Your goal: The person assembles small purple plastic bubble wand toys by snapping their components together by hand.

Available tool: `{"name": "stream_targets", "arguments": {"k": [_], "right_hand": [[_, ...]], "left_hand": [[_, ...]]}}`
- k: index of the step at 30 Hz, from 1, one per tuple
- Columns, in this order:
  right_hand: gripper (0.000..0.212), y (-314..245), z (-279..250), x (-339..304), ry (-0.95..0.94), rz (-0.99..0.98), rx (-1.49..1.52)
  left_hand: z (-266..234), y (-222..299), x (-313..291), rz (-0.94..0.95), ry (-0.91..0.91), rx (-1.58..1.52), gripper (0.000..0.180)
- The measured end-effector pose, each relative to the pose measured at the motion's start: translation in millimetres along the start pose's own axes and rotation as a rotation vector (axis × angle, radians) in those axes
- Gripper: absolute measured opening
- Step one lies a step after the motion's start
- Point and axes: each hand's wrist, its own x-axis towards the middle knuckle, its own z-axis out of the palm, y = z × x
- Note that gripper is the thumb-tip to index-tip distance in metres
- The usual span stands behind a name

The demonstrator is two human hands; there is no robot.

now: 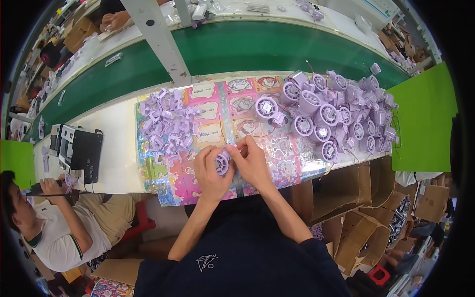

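My left hand [209, 172] is closed round a lilac round plastic housing [222, 164] with a spoked open end, like a small fan body. Against its upper end, my right hand [253, 163] pinches with thumb and fingertips; whatever lies between those fingertips is hidden. A thin wire [222, 129] rises from near the fingers. Both hands are over a colourful printed mat [208, 129]. Left of them lies a loose pile of small lilac plastic clips or brackets [168, 119]. To the right, many similar lilac housings with wires [328, 114] are heaped; one housing [266, 108] sits nearest my hands.
A black box-shaped device [85, 151] stands on the white table at left, near a seated person [64, 222] holding a tool. Beyond the table runs a green belt [247, 49], with a metal post [158, 37]. Cardboard boxes [341, 198] stand below right; a green panel [423, 121] borders the right end.
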Motion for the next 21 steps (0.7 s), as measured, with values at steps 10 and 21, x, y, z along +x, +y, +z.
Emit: {"name": "stream_targets", "arguments": {"k": [10,21], "right_hand": [[0.030,4,3,-4,-0.199,-0.101,0.320],[0.027,3,-7,-1,-0.291,0.088,0.432]], "left_hand": [[-25,-17,1,-0.360,-0.219,-0.812,0.038],[-15,-26,6,-0.703,-0.227,-0.912,0.014]]}}
